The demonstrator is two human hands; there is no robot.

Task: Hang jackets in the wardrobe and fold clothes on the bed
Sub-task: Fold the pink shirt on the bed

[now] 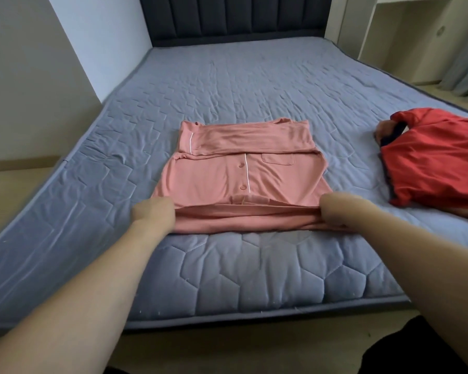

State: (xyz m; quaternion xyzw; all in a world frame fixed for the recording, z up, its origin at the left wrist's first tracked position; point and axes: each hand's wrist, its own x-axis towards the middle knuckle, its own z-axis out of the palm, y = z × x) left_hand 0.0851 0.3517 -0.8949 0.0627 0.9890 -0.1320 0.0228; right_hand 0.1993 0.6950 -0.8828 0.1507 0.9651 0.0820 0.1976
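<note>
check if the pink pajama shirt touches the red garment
Apart. The head view shows bare blue quilted mattress between the pink pajama shirt and the red garment.

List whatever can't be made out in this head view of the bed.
- Fingers of the left hand and right hand: curled into the near hem of the pink button-front pyjama top, hidden by the backs of the hands.
- Red shiny jacket: cut off by the right edge.
- Wardrobe: not in view.
- Collar of the top: buried under the folded-over sleeves.
</note>
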